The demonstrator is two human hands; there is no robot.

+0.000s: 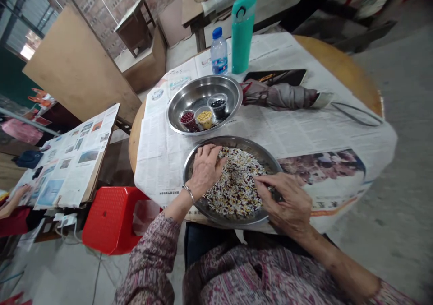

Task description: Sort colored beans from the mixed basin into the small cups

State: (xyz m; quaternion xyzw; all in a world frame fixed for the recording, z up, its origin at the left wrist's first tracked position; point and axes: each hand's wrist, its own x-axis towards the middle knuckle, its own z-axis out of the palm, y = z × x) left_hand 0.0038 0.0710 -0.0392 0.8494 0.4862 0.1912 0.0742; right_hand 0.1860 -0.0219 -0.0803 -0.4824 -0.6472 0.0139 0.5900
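A steel pan (267, 158) in front of me holds a heap of mixed beans and grains (237, 187), white, dark red and black. My left hand (204, 169) rests on the left of the heap with its fingers curled into the grains. My right hand (287, 201) sits at the pan's right edge, fingers pinched together on the heap; what they pinch is too small to make out. Behind stands a second steel pan (179, 102) with three small cups: red beans (187, 117), yellow beans (204, 117) and black beans (218, 105).
The round table is covered with newspaper (162, 151). At the back stand a water bottle (218, 52) and a teal flask (242, 32), with a folded umbrella (280, 96) and a dark tablet (275, 76) beside them. A red stool (111, 219) stands at my left, and beyond it a newspaper-covered board (67, 160).
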